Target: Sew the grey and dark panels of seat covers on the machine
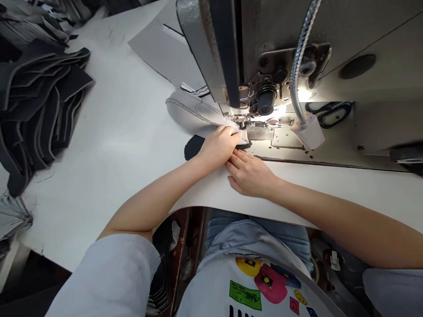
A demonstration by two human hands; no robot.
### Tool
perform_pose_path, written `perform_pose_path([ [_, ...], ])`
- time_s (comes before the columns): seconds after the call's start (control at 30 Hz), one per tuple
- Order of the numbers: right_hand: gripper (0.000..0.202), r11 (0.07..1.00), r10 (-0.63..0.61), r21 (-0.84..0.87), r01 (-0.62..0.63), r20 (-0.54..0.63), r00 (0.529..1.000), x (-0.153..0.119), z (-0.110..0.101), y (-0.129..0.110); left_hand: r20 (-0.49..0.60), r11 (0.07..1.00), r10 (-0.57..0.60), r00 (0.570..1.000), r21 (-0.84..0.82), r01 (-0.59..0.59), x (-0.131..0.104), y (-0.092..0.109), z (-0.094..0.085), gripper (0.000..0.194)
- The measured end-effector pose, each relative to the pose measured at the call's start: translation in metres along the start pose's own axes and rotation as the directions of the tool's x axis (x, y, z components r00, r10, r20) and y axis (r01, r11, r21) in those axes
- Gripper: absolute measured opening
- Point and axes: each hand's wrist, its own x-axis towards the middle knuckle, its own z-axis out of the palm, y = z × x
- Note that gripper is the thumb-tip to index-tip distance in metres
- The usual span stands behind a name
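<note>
A light grey stitched fabric piece (194,110) lies with one end at the presser foot (243,123) of a sewing machine (214,57). My left hand (220,143) is on that end, fingers bent and closed over the fabric close to the needle area. Beneath this hand, a black fabric piece (194,147) sticks out to the left. My right hand (253,174) rests low on the table edge of the machine plate, its fingers stretched out and their tips touching beside my left hand. What lies under the right fingertips is hidden.
A stack of dark padded fabric pieces (39,101) lies at the left of the white table (125,149). Black-handled scissors (333,113) rest behind the white lamp head (309,131). A flat grey panel (165,48) lies behind the stitched piece.
</note>
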Motion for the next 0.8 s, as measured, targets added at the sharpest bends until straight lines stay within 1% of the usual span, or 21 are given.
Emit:
perform_pose_path([
  [0.1,0.045,1.0,-0.003,0.016,0.002,0.048,0.999,0.008,0.001,0.0,0.029,0.998,0.029,0.999,0.047,-0.031,0.003,-0.003,-0.005,0.035],
  [0.17,0.042,1.0,-0.004,0.017,0.003,0.07,0.998,0.012,0.002,-0.002,0.012,0.997,0.057,0.998,0.06,-0.057,0.002,-0.005,-0.008,0.035],
  [0.3,0.04,0.999,0.03,0.01,-0.03,0.065,0.997,0.015,0.003,-0.004,-0.027,0.993,0.103,0.994,0.063,-0.102,0.0,-0.011,-0.01,0.027],
  [0.4,0.042,0.999,0.04,0.001,-0.041,0.083,0.996,0.015,0.003,-0.005,-0.004,0.988,0.145,0.989,0.046,-0.145,0.001,-0.012,-0.012,0.029],
  [0.6,0.049,0.998,0.061,-0.028,-0.058,0.149,0.987,0.022,0.002,-0.011,0.052,0.989,0.139,0.989,0.036,-0.141,0.003,-0.006,-0.02,0.027],
  [0.73,0.049,0.996,0.093,-0.008,-0.094,0.227,0.969,0.031,0.004,-0.016,0.11,0.992,0.108,0.988,0.052,-0.114,0.005,0.0,-0.025,0.03],
  [0.8,0.049,0.995,0.101,-0.002,-0.103,0.244,0.965,0.034,0.005,-0.018,0.149,0.991,0.097,0.984,0.077,-0.109,0.007,0.002,-0.027,0.032],
])
